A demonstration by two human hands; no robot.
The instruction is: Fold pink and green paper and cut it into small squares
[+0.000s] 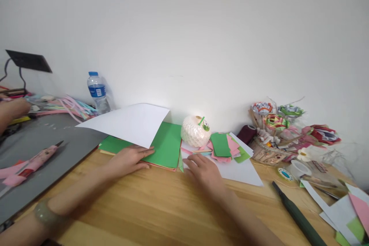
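My left hand [131, 159] lies on the near edge of a stack of green paper [168, 144], its fingers stretched out flat. A white sheet [129, 121] slopes above the stack, bowed upward, its near corner beside my left fingers; whether they touch it I cannot tell. My right hand [204, 173], slightly blurred, rests at the left edge of another white sheet [245, 175] with fingers apart and a little bent. Just beyond it are a small green paper piece [221, 145] on pink scraps [235, 147] and a white foam-net-wrapped fruit [196, 131].
On the left, a grey mat [72, 134] carries a pink cutting tool [31, 167]; another person's hand [14, 109] is behind. A water bottle [97, 92] stands by the wall. Right are a basket of paper flowers [268, 150], tape [285, 174], a dark green tool [296, 211] and paper scraps [346, 215].
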